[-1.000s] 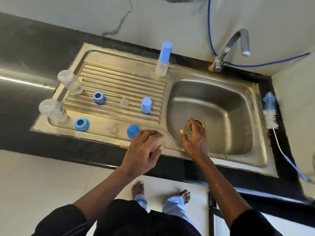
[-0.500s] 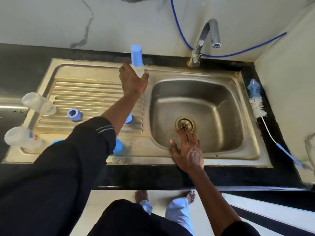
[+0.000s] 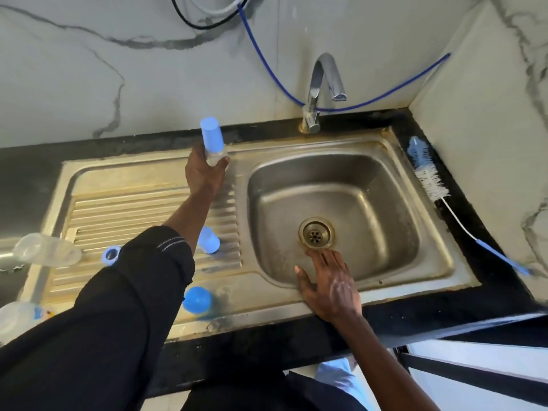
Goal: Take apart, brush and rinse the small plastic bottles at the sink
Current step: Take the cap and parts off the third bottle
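My left hand [image 3: 204, 173] grips the clear body of a small bottle with a tall blue cap [image 3: 211, 140] at the back of the drainboard, lifted slightly. My right hand [image 3: 329, 280] rests flat on the front edge of the steel sink basin [image 3: 385, 203], fingers straight and reaching toward the drain [image 3: 316, 233]. On the drainboard [image 3: 118, 203] lie a blue cap [image 3: 209, 240], a blue ring [image 3: 111, 256] and a blue round cap [image 3: 197, 300]. Two clear bottle bodies [image 3: 47, 252] [image 3: 17, 318] lie at the left edge. My left sleeve hides part of the drainboard.
A bottle brush [image 3: 427, 173] with a blue tip, white bristles and a thin wire handle lies on the black counter right of the basin. The chrome tap [image 3: 323, 84] stands behind the basin, no water running. A blue hose [image 3: 267, 60] hangs along the marble wall.
My left hand went from the front of the drainboard to the capped bottle at the back and took hold of it. The right hand stayed on the basin's front edge.
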